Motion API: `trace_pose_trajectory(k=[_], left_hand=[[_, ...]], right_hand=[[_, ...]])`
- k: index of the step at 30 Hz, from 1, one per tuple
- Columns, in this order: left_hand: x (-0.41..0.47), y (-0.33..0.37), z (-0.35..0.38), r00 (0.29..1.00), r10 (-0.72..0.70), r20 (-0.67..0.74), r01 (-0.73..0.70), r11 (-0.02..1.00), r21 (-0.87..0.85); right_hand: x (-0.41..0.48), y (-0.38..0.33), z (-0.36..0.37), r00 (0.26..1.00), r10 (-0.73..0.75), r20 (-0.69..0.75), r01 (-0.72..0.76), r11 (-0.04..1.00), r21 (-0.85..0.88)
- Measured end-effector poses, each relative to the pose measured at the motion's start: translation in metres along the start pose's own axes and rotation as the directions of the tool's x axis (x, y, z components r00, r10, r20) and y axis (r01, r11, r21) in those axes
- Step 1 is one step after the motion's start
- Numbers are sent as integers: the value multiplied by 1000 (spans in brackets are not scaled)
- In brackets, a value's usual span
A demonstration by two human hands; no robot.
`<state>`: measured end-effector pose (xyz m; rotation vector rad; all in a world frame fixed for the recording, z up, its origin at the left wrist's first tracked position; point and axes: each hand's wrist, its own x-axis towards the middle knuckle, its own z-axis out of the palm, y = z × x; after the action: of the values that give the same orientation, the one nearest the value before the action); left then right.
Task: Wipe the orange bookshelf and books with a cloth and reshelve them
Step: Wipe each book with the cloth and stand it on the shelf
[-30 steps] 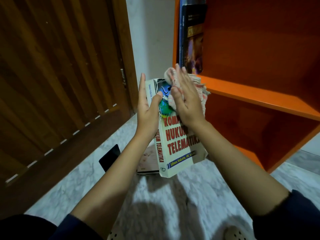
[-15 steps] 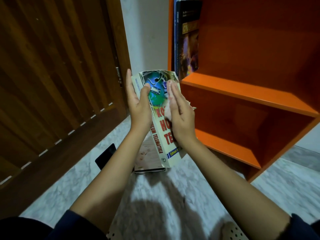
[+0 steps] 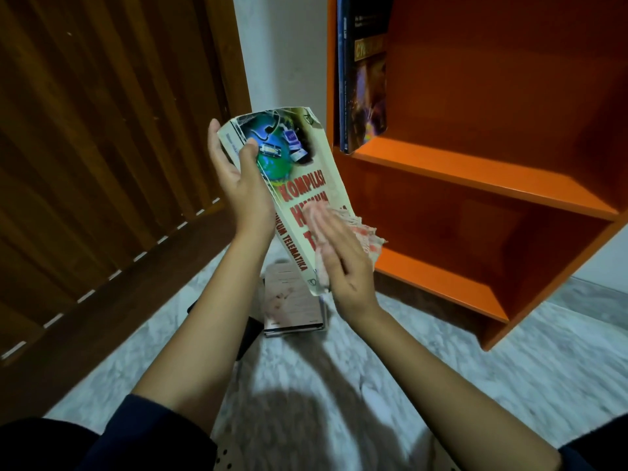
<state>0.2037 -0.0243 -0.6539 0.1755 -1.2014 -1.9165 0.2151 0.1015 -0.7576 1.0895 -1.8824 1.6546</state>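
My left hand (image 3: 243, 185) grips a cream paperback with a globe picture and red title (image 3: 295, 161), thumb on the front cover and fingers behind the spine, holding it tilted in front of me. My right hand (image 3: 343, 263) presses a pale checked cloth (image 3: 363, 232) flat against the lower part of that cover. The orange bookshelf (image 3: 475, 171) stands to the right. Two dark books (image 3: 365, 73) stand upright at the left end of its upper shelf.
A small stack of books (image 3: 294, 305) lies on the marble floor (image 3: 441, 375) below my hands, beside a dark flat object (image 3: 249, 331). A brown wooden door (image 3: 102, 147) fills the left. The lower shelf of the bookshelf holds nothing.
My right hand with the cloth has slid down the cover from its top to its lower part. The globe picture is now uncovered.
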Motion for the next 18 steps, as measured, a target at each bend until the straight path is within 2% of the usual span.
trace_pose_trajectory(k=[1,3,4,5,7,10,12,15,18], left_hand=[[2,0,-1,1000,-3,-9,3,1000,-17],[5,3,-3,1000,-8,-13,8,999,-41],[5,3,-3,1000,-7,-4,7,999,-46],[5,4,-2,1000,-10,10,10,999,-53],[4,5,3,999,-13,45,16,998,-68],[3,8,17,992,1,123,10,996,-85],[6,11,30,979,35,199,-15,995,-103],[12,11,53,948,97,303,-62,990,-123],[18,10,83,924,135,357,-92,987,-135]], right_hand=[[-4,-1,-3,995,-86,49,88,995,-38],[-4,5,-7,990,-119,77,121,992,-27],[0,9,-8,998,-56,41,56,998,-4],[5,12,-8,997,70,-19,-69,997,42],[18,12,-9,930,354,-94,-325,916,236],[42,15,-19,847,525,-84,-436,776,456],[57,16,-29,841,536,-69,-446,761,472],[80,22,-48,871,486,-74,-390,774,498],[112,30,-74,887,460,-25,-368,740,563]])
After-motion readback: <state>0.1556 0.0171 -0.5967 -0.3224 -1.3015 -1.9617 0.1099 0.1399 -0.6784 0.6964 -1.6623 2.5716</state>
